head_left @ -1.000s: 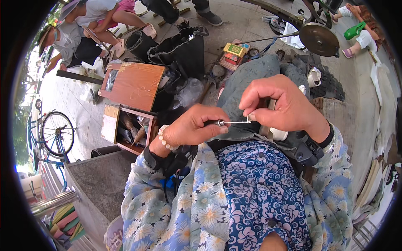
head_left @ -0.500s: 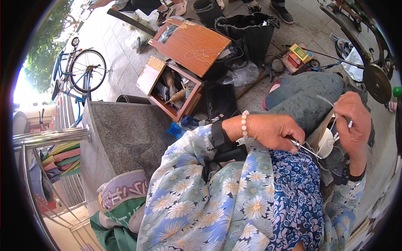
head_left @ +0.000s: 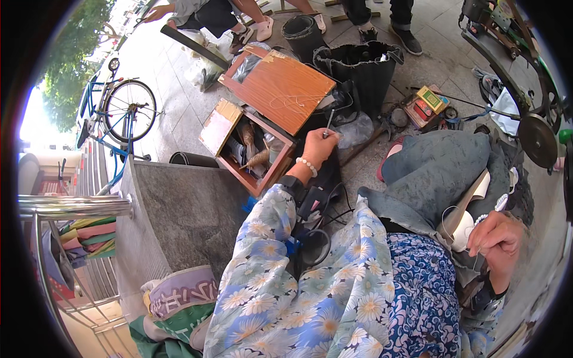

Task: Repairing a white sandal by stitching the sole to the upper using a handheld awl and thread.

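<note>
Grey cloth (head_left: 453, 173) lies across the person's lap, and the right hand (head_left: 498, 241) rests at its near edge, fingers pinched on a thin thread beside a white shoe sole (head_left: 471, 206). Half a second ago both hands worked together at the sole; now the left hand (head_left: 319, 146) has stretched away toward the open wooden toolbox (head_left: 262, 134), pinching a slim metal awl (head_left: 329, 122) upright above it. Farther off stands a black bucket (head_left: 358, 68).

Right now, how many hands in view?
3: the left hand stretched out over the wooden box, pinching a thin tool; the right hand low at right by the shoe; another person's hand top left. More may be hidden.
</note>
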Tool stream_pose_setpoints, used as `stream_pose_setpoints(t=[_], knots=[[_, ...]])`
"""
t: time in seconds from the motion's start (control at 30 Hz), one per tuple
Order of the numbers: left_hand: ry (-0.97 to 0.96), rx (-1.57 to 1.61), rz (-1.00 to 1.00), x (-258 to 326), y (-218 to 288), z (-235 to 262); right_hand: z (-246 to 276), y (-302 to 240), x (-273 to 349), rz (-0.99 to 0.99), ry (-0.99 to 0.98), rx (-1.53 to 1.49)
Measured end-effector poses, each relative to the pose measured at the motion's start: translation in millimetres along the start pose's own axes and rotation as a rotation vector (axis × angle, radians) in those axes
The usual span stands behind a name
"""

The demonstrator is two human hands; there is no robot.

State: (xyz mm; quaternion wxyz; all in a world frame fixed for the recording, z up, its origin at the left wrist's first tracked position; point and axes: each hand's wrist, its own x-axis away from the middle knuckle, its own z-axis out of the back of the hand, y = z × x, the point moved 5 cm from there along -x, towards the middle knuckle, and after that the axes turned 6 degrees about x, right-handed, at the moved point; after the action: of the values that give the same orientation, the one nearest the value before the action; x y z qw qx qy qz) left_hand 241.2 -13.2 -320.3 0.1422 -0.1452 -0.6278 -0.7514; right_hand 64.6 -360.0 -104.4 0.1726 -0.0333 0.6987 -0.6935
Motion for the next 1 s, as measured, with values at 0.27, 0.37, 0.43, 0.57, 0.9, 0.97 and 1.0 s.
stream_pose_setpoints(t=[0.27,0.37,0.43,0.57,0.9,0.97,1.0], knots=[[0.482,-0.662,-0.272,-95.7,-2.1,98.8,34.2,40.5,60.7,-0.246,0.279,0.086],[0.494,-0.825,-0.295,-118.5,1.5,108.4,32.7,47.0,67.3,-0.294,0.312,0.075],[0.435,-0.878,-0.253,-134.2,2.8,109.3,31.2,50.9,70.9,-0.329,0.337,0.076],[0.317,-0.926,-0.19,-152.3,-3.0,111.8,30.2,53.1,75.1,-0.362,0.363,0.071],[0.306,-0.881,-0.173,-118.3,-31.2,163.2,24.7,51.3,68.3,-0.311,0.353,0.063],[0.467,-0.821,-0.167,-96.1,-53.8,217.1,26.6,53.1,69.0,-0.303,0.331,0.075],[0.543,-0.822,-0.178,-85.3,-70.7,250.6,27.2,53.8,70.1,-0.296,0.321,0.091]])
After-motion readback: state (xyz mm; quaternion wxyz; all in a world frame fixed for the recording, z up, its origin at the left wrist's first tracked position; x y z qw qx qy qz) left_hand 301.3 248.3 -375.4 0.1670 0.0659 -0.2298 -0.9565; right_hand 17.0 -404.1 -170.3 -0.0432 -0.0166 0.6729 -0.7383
